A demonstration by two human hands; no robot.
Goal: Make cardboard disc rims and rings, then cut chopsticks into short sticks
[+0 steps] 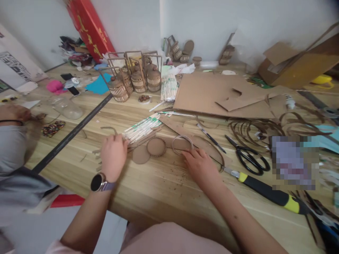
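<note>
My left hand (114,155), with a watch (97,182) on the wrist, is down on the table with curled fingers. Its fingertips are mostly hidden, beside the near end of a bundle of paper-wrapped sticks (144,127) and some short brown strips (97,158). My right hand (200,164) closes its fingers on the near edge of a thin pale ring (182,137). Left of that ring lie a cardboard disc with a dark rim (156,147) and a plain cardboard disc (141,155). Long cardboard strips (180,142) run behind them.
Black scissors (250,158), a pen (211,137) and a yellow-black utility knife (267,188) lie to the right. Small lidded baskets with tall handles (139,79) stand behind, near a large cardboard sheet (206,91). Another person's hand (16,113) is at left.
</note>
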